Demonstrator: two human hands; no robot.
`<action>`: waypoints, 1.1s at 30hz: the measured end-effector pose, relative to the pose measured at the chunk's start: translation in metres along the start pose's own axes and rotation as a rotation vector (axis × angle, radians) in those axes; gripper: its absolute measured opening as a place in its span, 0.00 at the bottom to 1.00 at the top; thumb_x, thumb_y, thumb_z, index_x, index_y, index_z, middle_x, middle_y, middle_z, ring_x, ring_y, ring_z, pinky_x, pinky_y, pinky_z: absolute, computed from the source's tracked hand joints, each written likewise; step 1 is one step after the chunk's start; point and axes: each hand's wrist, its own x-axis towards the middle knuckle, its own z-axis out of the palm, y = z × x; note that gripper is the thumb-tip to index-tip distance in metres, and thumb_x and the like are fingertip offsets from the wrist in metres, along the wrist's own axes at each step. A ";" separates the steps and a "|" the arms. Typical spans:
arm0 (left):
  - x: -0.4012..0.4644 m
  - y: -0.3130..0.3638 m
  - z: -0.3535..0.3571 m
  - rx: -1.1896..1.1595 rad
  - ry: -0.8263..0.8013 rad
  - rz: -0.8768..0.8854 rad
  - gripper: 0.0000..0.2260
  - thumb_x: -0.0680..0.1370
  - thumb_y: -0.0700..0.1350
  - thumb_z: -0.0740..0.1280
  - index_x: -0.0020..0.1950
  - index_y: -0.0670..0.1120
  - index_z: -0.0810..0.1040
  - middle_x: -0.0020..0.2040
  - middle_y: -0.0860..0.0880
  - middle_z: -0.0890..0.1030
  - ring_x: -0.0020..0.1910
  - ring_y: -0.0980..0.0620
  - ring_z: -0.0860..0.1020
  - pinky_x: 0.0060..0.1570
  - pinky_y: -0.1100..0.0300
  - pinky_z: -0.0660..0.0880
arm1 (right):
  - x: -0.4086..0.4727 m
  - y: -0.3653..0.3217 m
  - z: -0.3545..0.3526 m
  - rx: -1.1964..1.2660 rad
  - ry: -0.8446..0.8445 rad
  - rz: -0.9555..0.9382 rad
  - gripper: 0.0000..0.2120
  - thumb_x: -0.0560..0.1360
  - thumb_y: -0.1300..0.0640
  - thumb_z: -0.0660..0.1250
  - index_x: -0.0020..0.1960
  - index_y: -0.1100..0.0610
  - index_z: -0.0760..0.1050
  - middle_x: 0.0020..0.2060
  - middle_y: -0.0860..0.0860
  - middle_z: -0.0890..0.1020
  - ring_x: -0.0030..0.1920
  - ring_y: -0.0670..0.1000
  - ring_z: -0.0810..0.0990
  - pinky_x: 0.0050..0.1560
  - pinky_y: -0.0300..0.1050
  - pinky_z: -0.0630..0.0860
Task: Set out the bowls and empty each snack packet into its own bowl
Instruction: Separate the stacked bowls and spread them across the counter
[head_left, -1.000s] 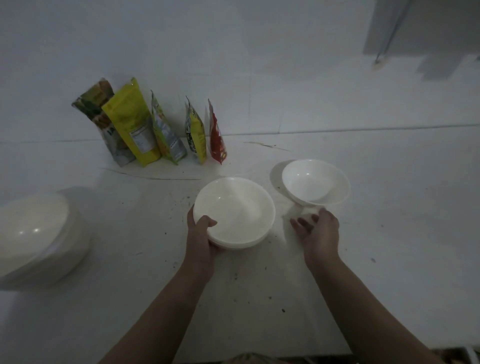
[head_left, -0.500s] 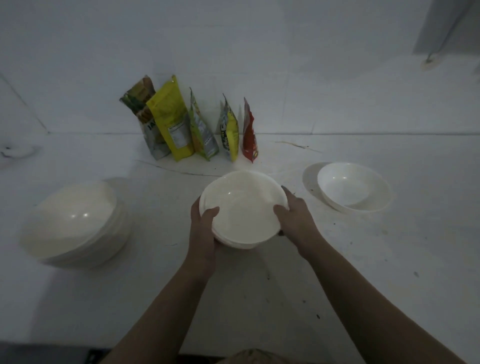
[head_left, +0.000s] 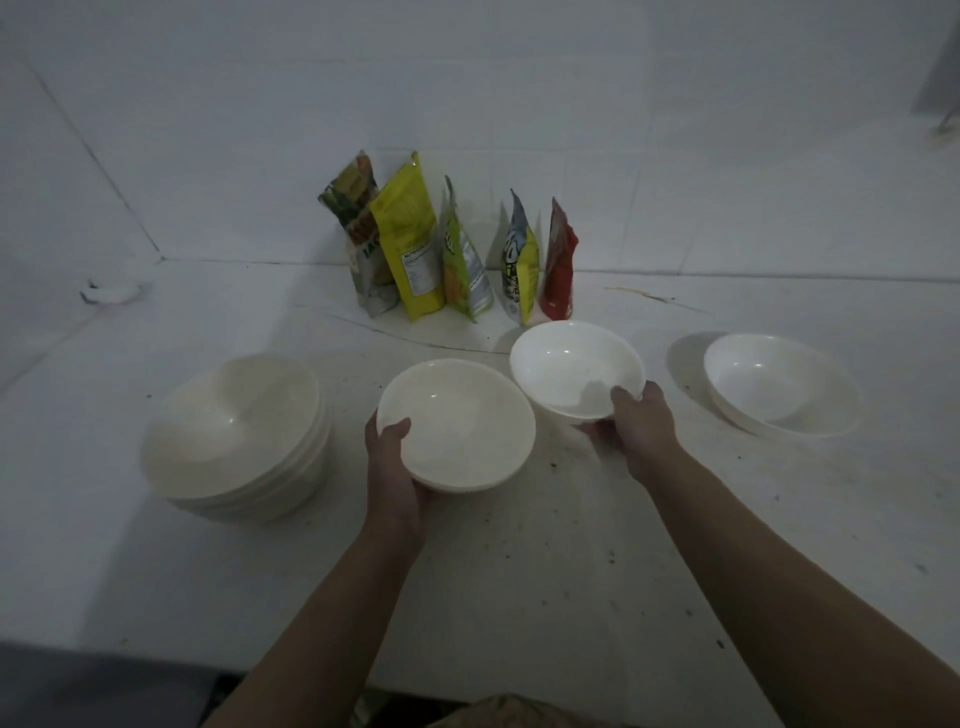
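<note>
1. Nearest, the left hand (head_left: 396, 467) grips a cream bowl (head_left: 456, 437) at its near-left rim, thumb hooked over the edge and fingers curled beneath. Whether this is one bowl or a few nested ones I cannot tell. It sits low over the desk (head_left: 519, 571), and I cannot tell if it rests there.

2. Just beside it, the right hand (head_left: 640, 423) holds a white bowl (head_left: 575, 367) by its near rim, thumb inside and fingers (head_left: 597, 431) wrapped under. This bowl looks lifted and tilted slightly, so I judge it is on its way to a spot of its own.

3. Off to the right, well apart from both hands, a second white bowl (head_left: 779, 383) already sits on the desk: one bowl laid out.

4. To the left, a stack of cream bowls (head_left: 239, 436) stands untouched.

5. Farthest back, five snack packets (head_left: 447, 254) stand in a row against the wall (head_left: 519, 104). They appear unopened, though the dim light makes that hard to confirm.

6. By my reckoning the task is in its early stage: the laying-out of bowls is underway, with several more needed to match the packets, and no emptying has begun; every bowl looks empty.
</note>
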 end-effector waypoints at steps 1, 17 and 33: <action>-0.001 -0.001 -0.002 0.016 -0.005 -0.001 0.16 0.79 0.47 0.60 0.67 0.56 0.70 0.60 0.50 0.77 0.60 0.43 0.75 0.61 0.39 0.73 | 0.001 0.001 0.002 -0.044 0.016 -0.014 0.21 0.80 0.59 0.59 0.72 0.59 0.61 0.61 0.57 0.72 0.47 0.56 0.79 0.22 0.37 0.76; -0.033 -0.007 -0.007 0.020 -0.135 -0.018 0.15 0.82 0.55 0.54 0.65 0.55 0.74 0.60 0.49 0.80 0.58 0.48 0.78 0.56 0.46 0.78 | -0.084 0.026 0.010 -0.185 0.022 -0.336 0.11 0.81 0.51 0.59 0.62 0.49 0.70 0.54 0.49 0.77 0.46 0.50 0.79 0.29 0.37 0.77; -0.014 0.113 -0.058 0.067 0.036 0.452 0.10 0.83 0.50 0.54 0.60 0.64 0.68 0.54 0.58 0.76 0.54 0.55 0.76 0.57 0.48 0.76 | -0.133 -0.064 0.110 -0.102 -0.176 -0.505 0.18 0.80 0.59 0.58 0.68 0.48 0.73 0.52 0.44 0.78 0.49 0.47 0.77 0.28 0.38 0.78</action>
